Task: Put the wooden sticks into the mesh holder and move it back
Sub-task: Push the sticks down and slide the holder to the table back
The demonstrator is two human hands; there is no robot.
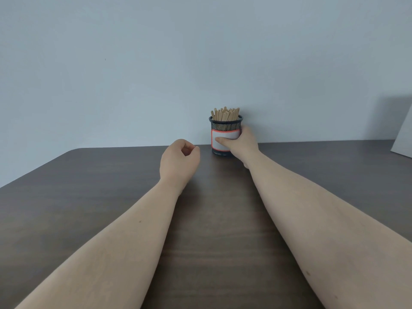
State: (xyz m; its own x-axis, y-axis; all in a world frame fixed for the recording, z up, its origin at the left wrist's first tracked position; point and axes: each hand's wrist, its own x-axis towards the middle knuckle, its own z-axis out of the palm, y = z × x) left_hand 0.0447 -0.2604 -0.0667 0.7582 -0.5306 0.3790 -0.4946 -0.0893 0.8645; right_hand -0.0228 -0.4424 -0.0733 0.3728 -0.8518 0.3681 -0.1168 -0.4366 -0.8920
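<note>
A black mesh holder [225, 124] with a white, red-edged label stands upright at the far edge of the dark table, close to the wall. Several wooden sticks [225, 114] stand in it, their tops above the rim. My right hand [242, 144] is wrapped around the holder's right side, thumb across the label. My left hand [179, 160] hovers or rests to the left of the holder, apart from it, fingers curled in with nothing in them.
The dark wooden table [89, 186] reaches to a plain pale wall. A light flat board [403, 134] leans at the far right edge. The table's far left corner is rounded.
</note>
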